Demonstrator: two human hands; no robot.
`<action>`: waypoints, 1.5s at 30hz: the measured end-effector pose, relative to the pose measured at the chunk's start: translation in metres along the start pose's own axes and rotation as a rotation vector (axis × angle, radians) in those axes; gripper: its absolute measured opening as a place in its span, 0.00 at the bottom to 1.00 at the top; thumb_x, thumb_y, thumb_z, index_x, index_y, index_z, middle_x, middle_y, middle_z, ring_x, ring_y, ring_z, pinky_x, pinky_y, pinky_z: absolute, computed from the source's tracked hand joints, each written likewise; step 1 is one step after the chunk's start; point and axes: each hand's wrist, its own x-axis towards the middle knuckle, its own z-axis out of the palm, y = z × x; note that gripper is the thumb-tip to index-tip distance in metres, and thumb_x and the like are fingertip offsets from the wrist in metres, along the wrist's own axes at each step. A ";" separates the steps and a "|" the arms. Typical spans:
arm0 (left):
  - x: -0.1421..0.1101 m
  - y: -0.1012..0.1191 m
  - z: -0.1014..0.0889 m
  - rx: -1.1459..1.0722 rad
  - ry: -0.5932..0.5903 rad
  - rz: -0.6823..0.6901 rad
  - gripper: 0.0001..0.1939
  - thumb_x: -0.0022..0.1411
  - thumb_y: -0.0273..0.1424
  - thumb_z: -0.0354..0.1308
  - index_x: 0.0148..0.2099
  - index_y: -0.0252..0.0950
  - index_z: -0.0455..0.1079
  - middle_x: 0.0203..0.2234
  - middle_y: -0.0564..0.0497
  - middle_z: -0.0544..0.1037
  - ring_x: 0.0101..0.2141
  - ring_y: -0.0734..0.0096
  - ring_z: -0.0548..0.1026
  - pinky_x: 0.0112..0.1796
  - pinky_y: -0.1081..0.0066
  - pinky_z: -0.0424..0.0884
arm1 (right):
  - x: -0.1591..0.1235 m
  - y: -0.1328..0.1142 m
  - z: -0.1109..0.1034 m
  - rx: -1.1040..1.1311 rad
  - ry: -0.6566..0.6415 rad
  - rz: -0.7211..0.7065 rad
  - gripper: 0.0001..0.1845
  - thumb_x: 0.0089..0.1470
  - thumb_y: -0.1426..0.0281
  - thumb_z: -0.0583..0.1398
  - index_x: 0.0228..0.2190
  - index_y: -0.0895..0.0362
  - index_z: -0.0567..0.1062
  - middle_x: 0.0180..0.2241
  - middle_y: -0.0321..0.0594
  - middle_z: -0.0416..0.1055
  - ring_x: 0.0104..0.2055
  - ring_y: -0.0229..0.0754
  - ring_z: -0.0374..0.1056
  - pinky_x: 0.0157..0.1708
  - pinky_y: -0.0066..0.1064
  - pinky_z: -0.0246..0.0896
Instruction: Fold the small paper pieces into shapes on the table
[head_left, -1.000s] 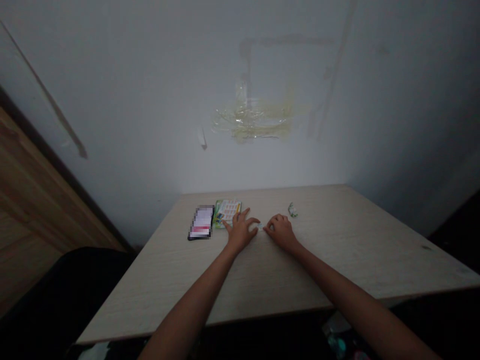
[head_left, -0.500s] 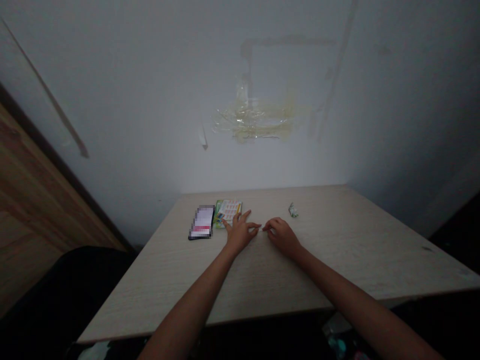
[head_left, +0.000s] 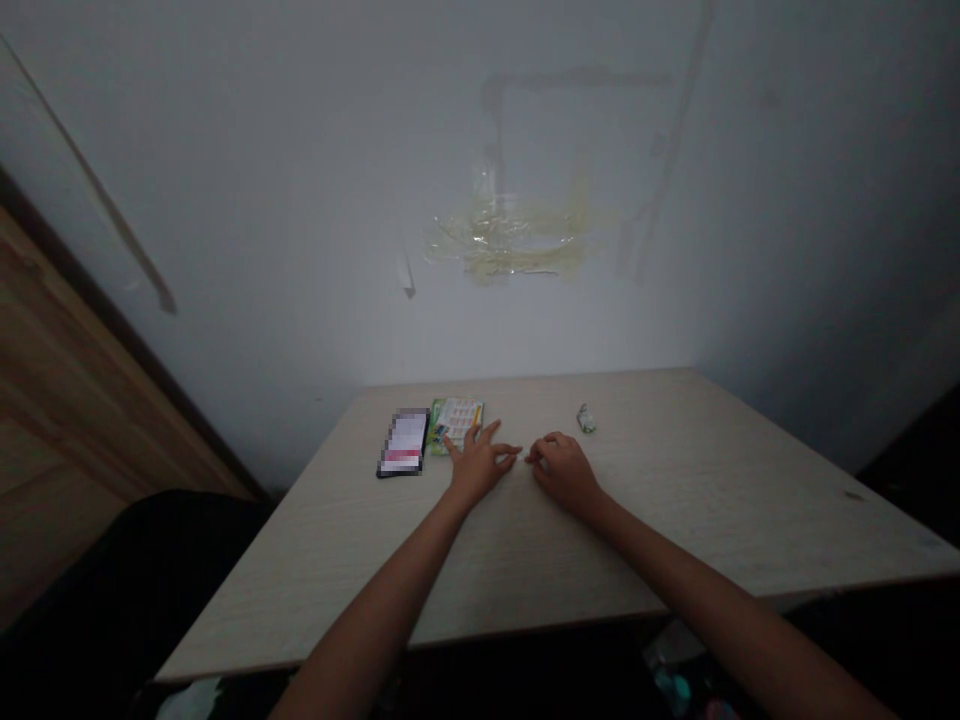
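Over the middle of the table, my left hand [head_left: 478, 464] pinches with thumb and forefinger while its other fingers fan out. Facing it, my right hand [head_left: 564, 468] is closed, fingers curled and tips pinched together. A tiny pale bit [head_left: 523, 457] shows in the narrow gap between both sets of fingertips; it is too small to name. Behind my left hand lies a green-and-white printed packet or card [head_left: 459, 412], partly covered by the spread fingers. A crumpled green-and-white wrapper [head_left: 586, 419] rests beyond my right hand.
A phone [head_left: 403, 445] with a blurred lit screen lies left of the printed packet. The light wooden table [head_left: 675, 480] meets a wall [head_left: 300, 200] bearing peeling clear tape [head_left: 517, 240]. A dark chair-like shape [head_left: 150, 580] stands at the left, beside wooden boards [head_left: 90, 390].
Both hands keep nearly the same place and pinched pose. The right fingertips have shifted very slightly; the things on the table stay put.
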 end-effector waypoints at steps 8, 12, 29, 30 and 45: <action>-0.001 0.000 0.000 0.006 -0.002 -0.001 0.12 0.61 0.45 0.56 0.46 0.66 0.73 0.65 0.62 0.58 0.65 0.45 0.49 0.54 0.26 0.29 | -0.001 0.002 -0.007 -0.039 0.008 0.058 0.06 0.48 0.76 0.59 0.31 0.55 0.73 0.34 0.42 0.71 0.46 0.47 0.62 0.50 0.38 0.50; -0.002 0.001 0.000 0.006 -0.008 -0.003 0.12 0.61 0.45 0.56 0.46 0.65 0.73 0.65 0.62 0.58 0.65 0.46 0.48 0.54 0.27 0.28 | -0.002 0.005 -0.006 -0.033 0.014 0.048 0.06 0.48 0.76 0.59 0.31 0.55 0.73 0.35 0.42 0.71 0.45 0.46 0.62 0.50 0.37 0.50; -0.008 -0.002 -0.010 -0.003 -0.036 0.030 0.11 0.61 0.47 0.55 0.45 0.62 0.75 0.64 0.61 0.60 0.64 0.46 0.48 0.55 0.28 0.27 | 0.002 0.013 -0.003 0.121 0.038 -0.036 0.08 0.54 0.77 0.57 0.35 0.55 0.74 0.39 0.42 0.72 0.48 0.44 0.64 0.52 0.37 0.53; -0.007 -0.002 -0.009 -0.002 -0.022 0.034 0.11 0.61 0.47 0.56 0.45 0.62 0.75 0.64 0.61 0.61 0.64 0.46 0.49 0.54 0.27 0.27 | 0.002 0.012 -0.002 0.143 0.040 -0.064 0.09 0.54 0.77 0.57 0.35 0.55 0.75 0.40 0.42 0.72 0.48 0.44 0.64 0.52 0.37 0.54; -0.005 -0.003 -0.004 -0.012 -0.019 0.005 0.10 0.60 0.48 0.56 0.42 0.60 0.76 0.63 0.61 0.61 0.64 0.45 0.49 0.54 0.27 0.26 | 0.008 0.006 0.001 0.118 -0.077 -0.158 0.10 0.53 0.80 0.56 0.34 0.56 0.74 0.37 0.41 0.71 0.45 0.42 0.65 0.49 0.35 0.56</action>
